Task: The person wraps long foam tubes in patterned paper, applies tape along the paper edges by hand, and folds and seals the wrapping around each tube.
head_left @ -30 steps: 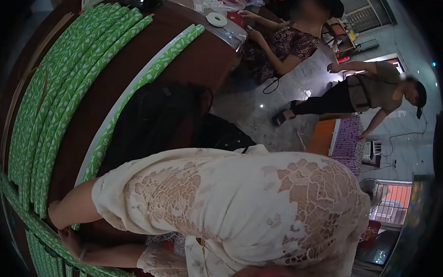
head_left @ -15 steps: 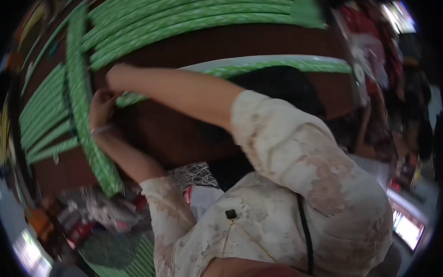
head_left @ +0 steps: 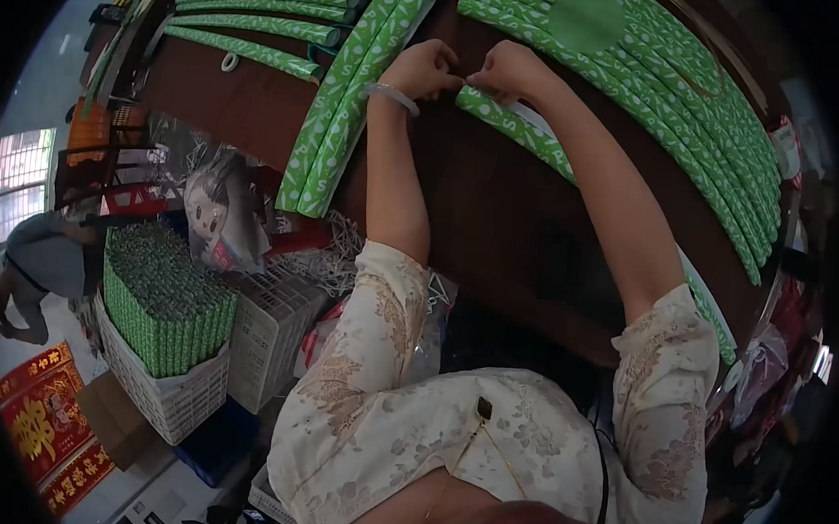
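Note:
Near the top middle, my left hand (head_left: pixel 424 70), with a pale bangle at the wrist, has its fingers pinched together. My right hand (head_left: pixel 517 73) is curled just beside it, its fingertips almost meeting those of the left. Right below them lies the end of a green paper roll (head_left: pixel 507 125) with white print, which passes under my right forearm. What the fingertips hold is too small to make out. Two long green rolls (head_left: pixel 336 139) lie side by side next to my left forearm.
Several green rolls (head_left: pixel 647 104) spread over the right of the brown table (head_left: pixel 495 218), more rolls (head_left: pixel 252 23) at the far left. A small white ring (head_left: pixel 230 61) lies there. On the floor, a white basket (head_left: pixel 193 393) holds upright green rolls; a person (head_left: pixel 45 258) bends nearby.
The view has swung, bringing the basket and floor at left into sight. My right arm no longer crosses in front of me; both hands stay close together at the roll's end.

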Motion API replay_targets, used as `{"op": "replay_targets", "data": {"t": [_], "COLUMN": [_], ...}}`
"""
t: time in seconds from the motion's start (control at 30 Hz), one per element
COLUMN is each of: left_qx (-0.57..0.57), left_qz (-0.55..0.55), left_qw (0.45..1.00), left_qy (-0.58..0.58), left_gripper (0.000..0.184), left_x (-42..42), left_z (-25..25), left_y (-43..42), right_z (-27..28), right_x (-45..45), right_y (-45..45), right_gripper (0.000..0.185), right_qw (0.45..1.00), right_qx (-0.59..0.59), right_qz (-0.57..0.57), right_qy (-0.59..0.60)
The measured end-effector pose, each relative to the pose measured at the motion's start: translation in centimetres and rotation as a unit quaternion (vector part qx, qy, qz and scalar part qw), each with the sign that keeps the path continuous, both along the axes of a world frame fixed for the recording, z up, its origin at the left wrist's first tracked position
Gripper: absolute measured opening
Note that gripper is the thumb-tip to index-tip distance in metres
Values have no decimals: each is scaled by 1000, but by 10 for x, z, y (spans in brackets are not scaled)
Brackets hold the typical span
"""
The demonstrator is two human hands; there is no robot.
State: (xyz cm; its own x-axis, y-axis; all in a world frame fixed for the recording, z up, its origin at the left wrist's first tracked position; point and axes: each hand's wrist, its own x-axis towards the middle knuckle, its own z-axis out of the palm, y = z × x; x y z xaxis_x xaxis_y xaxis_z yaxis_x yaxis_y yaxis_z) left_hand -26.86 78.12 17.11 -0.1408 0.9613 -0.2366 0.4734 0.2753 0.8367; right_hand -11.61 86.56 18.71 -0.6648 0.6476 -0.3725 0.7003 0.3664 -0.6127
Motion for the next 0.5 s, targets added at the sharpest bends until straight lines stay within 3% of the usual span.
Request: {"op": "replay_targets", "data": {"t": [0.5], "left_qx": [-3], "left_qz": [-9], "left_qw": [1000], "left_qy": [10], "left_gripper": [34], "left_x": [2], "left_z": [3], "left_y": [-1], "right_z": [1], "right_x": [-5], "right_y": [-2], "right_gripper": [22], "right_qw": [998], "right_qx": [36], "right_qz": [20], "right_qy": [-39]}}
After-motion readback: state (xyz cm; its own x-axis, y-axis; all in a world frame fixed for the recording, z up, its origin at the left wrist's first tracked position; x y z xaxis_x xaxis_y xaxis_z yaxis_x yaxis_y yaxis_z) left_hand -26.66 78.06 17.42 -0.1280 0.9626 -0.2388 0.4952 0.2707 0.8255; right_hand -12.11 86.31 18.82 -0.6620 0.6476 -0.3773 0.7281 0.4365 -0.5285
